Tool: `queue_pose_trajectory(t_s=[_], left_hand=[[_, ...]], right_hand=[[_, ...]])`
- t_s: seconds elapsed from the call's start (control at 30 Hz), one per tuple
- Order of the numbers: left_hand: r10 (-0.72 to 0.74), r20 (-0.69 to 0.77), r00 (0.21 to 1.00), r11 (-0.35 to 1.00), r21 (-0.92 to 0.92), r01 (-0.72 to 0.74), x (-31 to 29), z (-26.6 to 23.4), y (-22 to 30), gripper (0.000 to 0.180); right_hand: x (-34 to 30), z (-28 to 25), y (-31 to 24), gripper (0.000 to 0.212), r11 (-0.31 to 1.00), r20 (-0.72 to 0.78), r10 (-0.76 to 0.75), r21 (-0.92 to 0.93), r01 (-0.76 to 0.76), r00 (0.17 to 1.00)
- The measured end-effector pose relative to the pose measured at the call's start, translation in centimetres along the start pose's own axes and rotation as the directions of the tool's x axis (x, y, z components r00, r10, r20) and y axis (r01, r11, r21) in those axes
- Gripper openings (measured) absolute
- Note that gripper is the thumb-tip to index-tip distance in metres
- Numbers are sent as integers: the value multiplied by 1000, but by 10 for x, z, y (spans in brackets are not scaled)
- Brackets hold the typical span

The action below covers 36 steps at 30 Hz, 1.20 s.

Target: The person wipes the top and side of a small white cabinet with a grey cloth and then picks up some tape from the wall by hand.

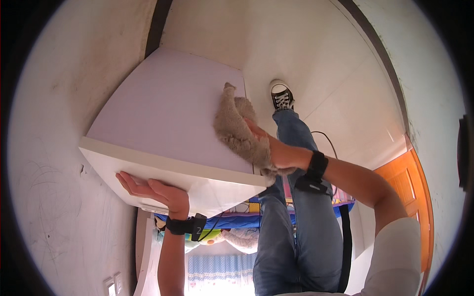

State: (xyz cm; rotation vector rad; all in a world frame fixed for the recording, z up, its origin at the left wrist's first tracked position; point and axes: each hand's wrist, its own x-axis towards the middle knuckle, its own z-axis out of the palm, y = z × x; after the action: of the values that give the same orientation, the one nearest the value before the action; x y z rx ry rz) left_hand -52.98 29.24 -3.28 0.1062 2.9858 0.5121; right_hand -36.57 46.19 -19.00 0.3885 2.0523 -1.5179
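Nearest the camera, off the lower right of the cabinet (163, 108): a white sleeve (395, 259) and a bare forearm (368, 182), bent in toward the cabinet's right-hand edge. Bunched at that edge, under and around the right hand (273, 145): a shaggy grey-brown cloth (231, 123), spread partly over the lavender face, with loose folds hanging by the cabinet's near right corner. Stretched lengthwise, from a narrow tip well up the lavender face to that corner, roughly along the cabinet's right edge rather than across. In touch with the right hand, and well apart from the left hand (165, 193). Partly buried in the pile on that right edge: fingers, pinching or merely pressing, impossible to tell. Laid against the cabinet's white face, to the left of and below the cloth: the left hand, with fingers extended and slightly spread, without anything in grasp. Right of the cabinet: blue jeans (316, 232) and a black-and-white shoe (282, 96).
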Motion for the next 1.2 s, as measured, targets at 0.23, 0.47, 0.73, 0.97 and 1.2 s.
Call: queue_pose_trajectory(t_s=[0.23, 0.47, 0.73, 0.97, 1.2], left_hand=[[50, 27, 998, 997, 56, -52, 1, -1, -3, 61], [71, 24, 997, 997, 23, -71, 2, 12, 6, 63], [101, -22, 995, 988, 115, -98, 4, 7, -4, 67], [108, -18, 994, 980, 170, -103, -4, 9, -1, 61], [141, -48, 989, 981, 139, -134, 0, 11, 0, 61]], right_hand=[[62, -53, 20, 69, 757, -24, -280, 609, 236, 960], [95, -26, 86, 63, 835, 16, -95, 546, 71, 995], [-21, -55, -35, 58, 840, 18, -146, 530, 114, 989], [65, -72, -111, 54, 823, 20, -267, 525, 218, 963], [209, -30, -152, 50, 795, -64, -321, 523, 306, 945]])
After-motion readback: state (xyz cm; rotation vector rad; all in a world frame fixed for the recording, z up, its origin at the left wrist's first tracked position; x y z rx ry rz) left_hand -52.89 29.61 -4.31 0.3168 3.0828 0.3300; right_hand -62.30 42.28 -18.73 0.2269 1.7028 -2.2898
